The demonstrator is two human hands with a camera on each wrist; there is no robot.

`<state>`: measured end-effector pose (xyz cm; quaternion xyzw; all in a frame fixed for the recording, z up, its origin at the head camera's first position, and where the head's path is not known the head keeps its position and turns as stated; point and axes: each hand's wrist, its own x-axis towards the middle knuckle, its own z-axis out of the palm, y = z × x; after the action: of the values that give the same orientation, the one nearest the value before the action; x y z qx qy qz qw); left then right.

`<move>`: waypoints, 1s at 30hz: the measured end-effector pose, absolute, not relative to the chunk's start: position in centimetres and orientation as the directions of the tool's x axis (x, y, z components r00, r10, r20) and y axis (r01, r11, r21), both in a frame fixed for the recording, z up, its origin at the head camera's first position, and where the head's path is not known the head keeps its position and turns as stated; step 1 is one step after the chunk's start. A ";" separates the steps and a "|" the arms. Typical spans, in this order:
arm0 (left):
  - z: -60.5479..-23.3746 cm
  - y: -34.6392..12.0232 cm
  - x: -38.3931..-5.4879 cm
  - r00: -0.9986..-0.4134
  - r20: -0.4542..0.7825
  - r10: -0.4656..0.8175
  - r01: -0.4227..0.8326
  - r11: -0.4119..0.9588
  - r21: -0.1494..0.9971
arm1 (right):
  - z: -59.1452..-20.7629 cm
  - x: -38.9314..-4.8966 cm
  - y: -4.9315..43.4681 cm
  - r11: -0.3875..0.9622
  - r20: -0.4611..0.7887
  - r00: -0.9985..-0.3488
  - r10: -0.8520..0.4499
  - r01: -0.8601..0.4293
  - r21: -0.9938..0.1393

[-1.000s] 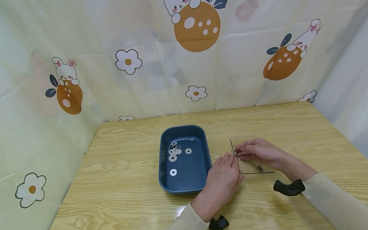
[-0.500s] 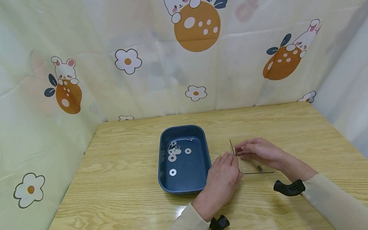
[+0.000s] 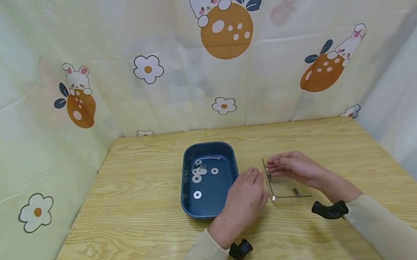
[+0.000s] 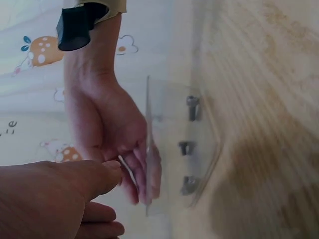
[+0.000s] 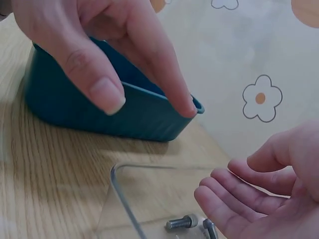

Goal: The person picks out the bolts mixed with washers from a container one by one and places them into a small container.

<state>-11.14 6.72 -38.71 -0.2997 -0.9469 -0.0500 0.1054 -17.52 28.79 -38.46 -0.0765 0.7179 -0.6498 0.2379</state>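
Observation:
A clear plastic plate (image 3: pixel 291 196) with a rounded corner sits right of the tray. Short metal bolts show on it; one bolt (image 4: pixel 193 107) is near its far end in the left wrist view, another bolt (image 5: pixel 182 222) is near my right fingertips. My left hand (image 3: pixel 244 194) is just left of the plate, overlapping the tray's right rim, thumb and index finger apart around nothing. Over the plate's back left part is my right hand (image 3: pixel 297 167), fingers loosely bent, palm facing left. Nothing shows in its grasp.
The dark blue tray (image 3: pixel 211 203) stands in the middle of the wooden table (image 3: pixel 135 203). Inside are several flat washers (image 3: pixel 197 194) and a few screws (image 3: pixel 216 158). A printed curtain (image 3: pixel 179 92) hangs along the back and sides.
My left hand has drawn back leftward from the plate's left edge, baring that edge and a bolt beside it. My right hand has lifted slightly. The head view has shifted a little.

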 end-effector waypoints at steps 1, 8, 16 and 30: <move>-38.6 6.5 -11.2 -0.805 0.219 0.551 0.572 0.819 0.041 | -38.4 -17.6 28.7 0.141 -0.242 -0.874 -0.422 0.201 -0.969; -38.0 4.7 -11.4 -0.836 0.191 0.514 0.537 0.838 0.096 | -37.8 -18.0 28.0 0.152 -0.241 -0.875 -0.420 0.194 -0.969; -37.7 2.0 -11.8 -0.850 0.235 0.472 0.511 0.847 0.147 | -36.8 -18.7 27.1 0.163 -0.236 -0.887 -0.397 0.185 -0.969; -37.7 -2.6 -12.1 -0.876 0.244 0.416 0.455 0.881 0.131 | -36.3 -20.2 24.3 0.135 -0.231 -0.871 -0.433 0.190 -0.972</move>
<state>-12.07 -2.56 -37.69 -0.2259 -0.9640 -0.0928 0.1050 -20.21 24.31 -36.27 -0.0849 0.7144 -0.6521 0.2391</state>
